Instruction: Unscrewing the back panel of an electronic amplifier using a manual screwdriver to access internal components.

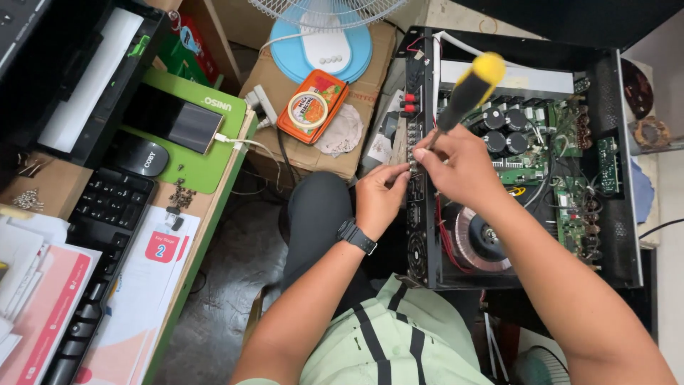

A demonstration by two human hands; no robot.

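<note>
Cluttered floor surrounds the opened amplifier (527, 164); at its rear panel, a screwdriver (467, 89) is gripped by the right hand (459, 167), handle angled up-right, tip hidden; left hand (377, 196) fingers are pinched together there.

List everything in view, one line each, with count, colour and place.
Amplifier chassis: one, black, open, right of centre, circuit boards inside.
Toroidal transformer: one, copper-toned, lower part of the chassis.
Capacitors: several, black, upper part of the chassis.
Screwdriver: one, black and yellow handle, at the chassis edge.
Fan base: one, light blue, top centre on a cardboard box.
Flat tin: one, orange, on the box.
Phone: one, dark, on a green stand, left.
Keyboard: one, black, left desk.
Papers: several, white and pink, lower left.
Wristwatch: one, black, left wrist.
Left hand: pinching at the chassis edge.
Right hand: grip on the screwdriver.
</note>
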